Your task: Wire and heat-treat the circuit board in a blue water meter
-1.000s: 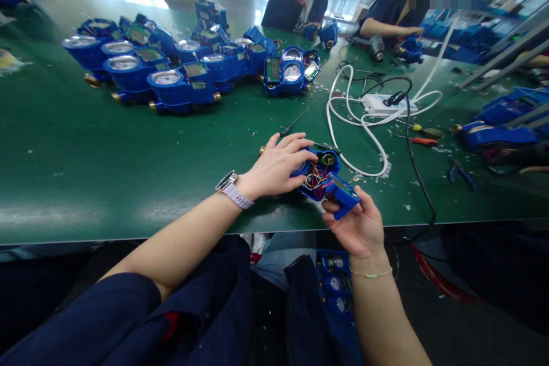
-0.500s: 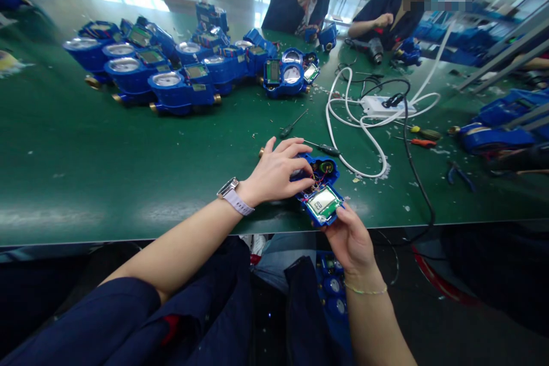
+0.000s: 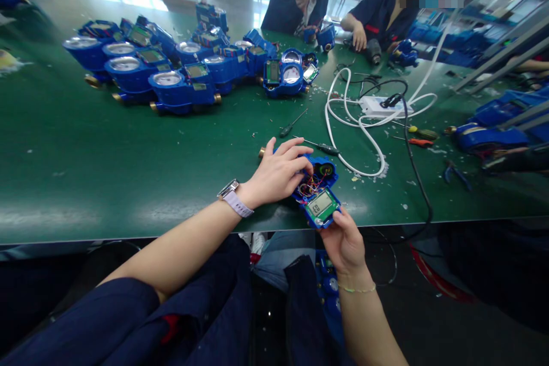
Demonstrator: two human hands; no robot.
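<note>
- open meter (image 3: 321, 176): qty 1; on green bench (image 3: 107, 171), nr front edge, under the hands. blue housing, cover off to one side, interior exposed.
- brass fitting (image 3: 262, 152): 1 visible, at meter's left end.
- interior: loose thin wires (image 3: 312, 185), red/yellow/white; count can't be told. 1 round green-and-black part (image 3: 326, 170) at far right corner.
- display module (image 3: 321, 209): qty 1; blue frame, green pcb, grey lcd w/ dark characters. tilted face-up, just beside housing on operator's side.
- right hand (image 3: 346, 237): holds display module by its lower right corner, thumb on top, fingers beneath.
- left hand (image 3: 279, 174): fingers spread over meter body, fingertips bent down; can't tell if it grips.
- dark-handled screwdrivers: qty 2, 1st (image 3: 287, 130), 2nd (image 3: 328, 149), beyond meter.
- other tools, to the right: 1 yellow-handled screwdriver (image 3: 422, 132), 1 orange-handled screwdriver (image 3: 421, 142), 1 pliers (image 3: 457, 176).
- power strip (image 3: 384, 106): qty 1.
- meter cluster (image 3: 182, 83), far left: overlapping, exact qty can't be told.
</note>
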